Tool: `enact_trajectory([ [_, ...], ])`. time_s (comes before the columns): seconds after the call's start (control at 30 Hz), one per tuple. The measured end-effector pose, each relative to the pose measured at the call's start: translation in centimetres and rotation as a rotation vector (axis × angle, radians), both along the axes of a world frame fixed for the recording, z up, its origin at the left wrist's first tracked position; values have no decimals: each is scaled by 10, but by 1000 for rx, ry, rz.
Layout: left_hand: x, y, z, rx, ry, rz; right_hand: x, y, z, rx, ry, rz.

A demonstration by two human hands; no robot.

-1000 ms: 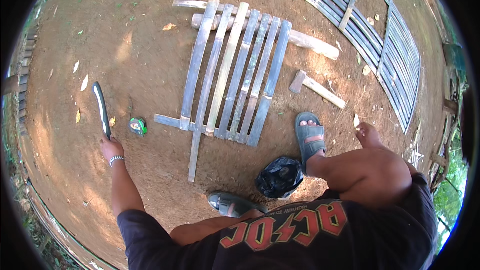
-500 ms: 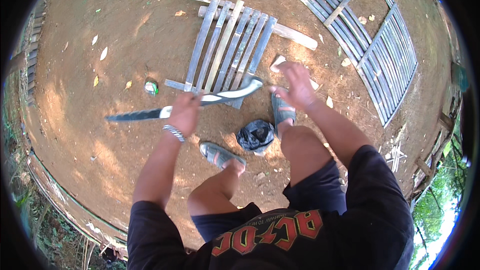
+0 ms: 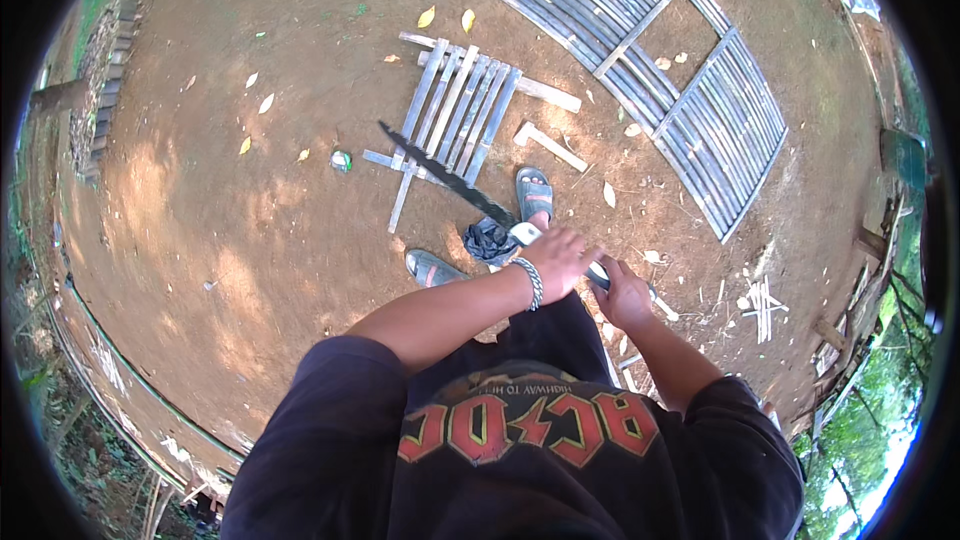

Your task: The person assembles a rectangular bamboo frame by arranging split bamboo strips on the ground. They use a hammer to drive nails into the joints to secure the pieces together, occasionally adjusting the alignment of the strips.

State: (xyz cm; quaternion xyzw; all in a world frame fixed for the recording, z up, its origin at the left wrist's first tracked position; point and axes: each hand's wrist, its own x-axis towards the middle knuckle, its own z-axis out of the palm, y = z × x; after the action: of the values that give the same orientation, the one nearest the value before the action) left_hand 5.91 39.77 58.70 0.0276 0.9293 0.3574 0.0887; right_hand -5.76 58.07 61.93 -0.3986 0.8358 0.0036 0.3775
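A pruning saw (image 3: 455, 183) with a long dark toothed blade and a black-and-white handle lies slantwise in front of me, blade tip toward the far left. My left hand (image 3: 558, 256) is closed round the front of the handle, just behind its white collar. Farther back, my right hand (image 3: 626, 294) grips the rear part of the handle by my right thigh. Beyond the blade, a small rack of bamboo slats (image 3: 470, 100) rests on the dirt, and the blade crosses its near end in view. A black plastic bag (image 3: 487, 240) sits between my sandalled feet, partly hidden by the saw.
A wooden mallet (image 3: 553, 147) lies on the ground right of the slat rack. A large bamboo slat panel (image 3: 650, 60) spreads at the far right. One small green-and-white object (image 3: 341, 161) is left of the rack. Pale sticks (image 3: 764, 308) are piled at the right.
The saw has moved right and closer to my body, its blade now pointing farther away. My right hand has left the mallet area and taken hold of the handle.
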Motion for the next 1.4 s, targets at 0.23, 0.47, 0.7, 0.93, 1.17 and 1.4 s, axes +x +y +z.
enact_trajectory([
  [0.23, 84, -10, 95, 657, -245, 254, -42, 96, 55, 163, 153, -496],
  [0.47, 417, 11, -101, -203, -1254, 1384, -206, 120, -20, 179, 208, -465],
  [0.7, 285, 159, -5, 126, -1644, 1617, -361, 31, -75, 23, -26, -115],
  [0.93, -64, -25, -52, 204, -561, 1441, -416, -66, -132, -12, -246, 52],
  [1.17, -171, -165, -371, 36, -740, 1460, -374, -195, -299, 93, -420, 60],
  [1.4, -212, -284, -546, -429, -468, 1866, -348, -237, -473, -193, -307, 272],
])
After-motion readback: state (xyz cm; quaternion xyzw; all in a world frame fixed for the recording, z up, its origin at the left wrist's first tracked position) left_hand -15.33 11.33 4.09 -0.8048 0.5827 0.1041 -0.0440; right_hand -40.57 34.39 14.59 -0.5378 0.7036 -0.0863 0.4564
